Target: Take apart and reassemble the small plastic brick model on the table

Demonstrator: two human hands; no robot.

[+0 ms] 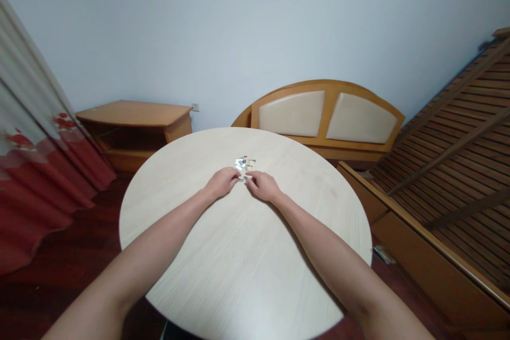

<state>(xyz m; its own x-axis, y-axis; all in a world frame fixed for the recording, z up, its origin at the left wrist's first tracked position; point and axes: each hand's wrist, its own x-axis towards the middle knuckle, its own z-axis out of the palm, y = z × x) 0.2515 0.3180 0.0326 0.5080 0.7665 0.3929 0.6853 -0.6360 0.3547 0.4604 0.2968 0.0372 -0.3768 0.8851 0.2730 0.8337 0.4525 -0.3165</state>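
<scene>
A small heap of flat pieces (240, 162), some shiny silver-white and some yellowish, lies on the round pale table (239, 255). They are too small for me to tell their kind. Just on the near side of the heap, my left hand (223, 181) rests with its fingers curled together, tips at a thin greyish piece (241, 179) between the hands. Facing it, my right hand (263, 185) has its thumb and fingers bent in toward the same spot. The fingertips nearly meet, and what either hand grips is too small to make out.
Behind the table stand a low wooden cabinet (139, 112) at left and a headboard with cream panels (290, 111). A wooden bed frame (430, 255) with slats (462, 154) leaning over it is close on the right. A red-and-white curtain (43, 170) hangs at left.
</scene>
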